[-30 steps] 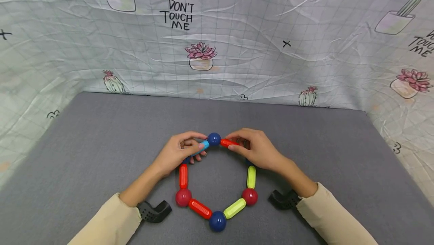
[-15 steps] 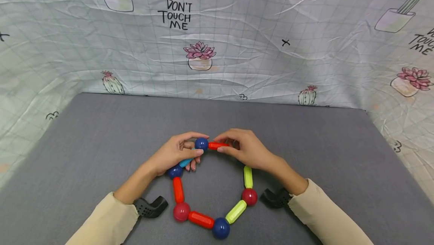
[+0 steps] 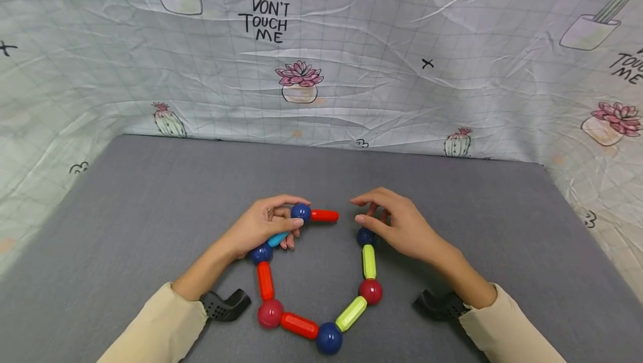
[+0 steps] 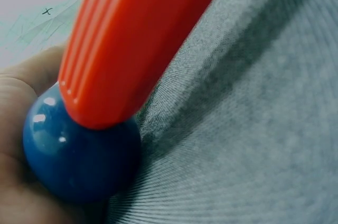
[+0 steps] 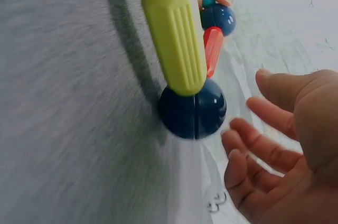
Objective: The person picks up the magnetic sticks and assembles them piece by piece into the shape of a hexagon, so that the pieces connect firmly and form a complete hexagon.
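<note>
My left hand pinches a blue ball between thumb and forefinger. From that ball a red magnetic rod sticks out to the right, its far end free. A light blue rod runs from the held ball to another blue ball under the hand. My right hand, fingers loosely bent and holding nothing, hovers by the blue end ball on a yellow-green rod. In the right wrist view, a gap separates the fingers from this blue ball.
The chain continues through a left red rod, a red ball, a front red rod, a front blue ball, another yellow-green rod and a right red ball. A grey table lies below; printed cloth hangs behind.
My right hand has let go of the red rod and drawn back to the right. The held blue ball and the chain's left side have shifted left and nearer, widening a gap at the upper right.
</note>
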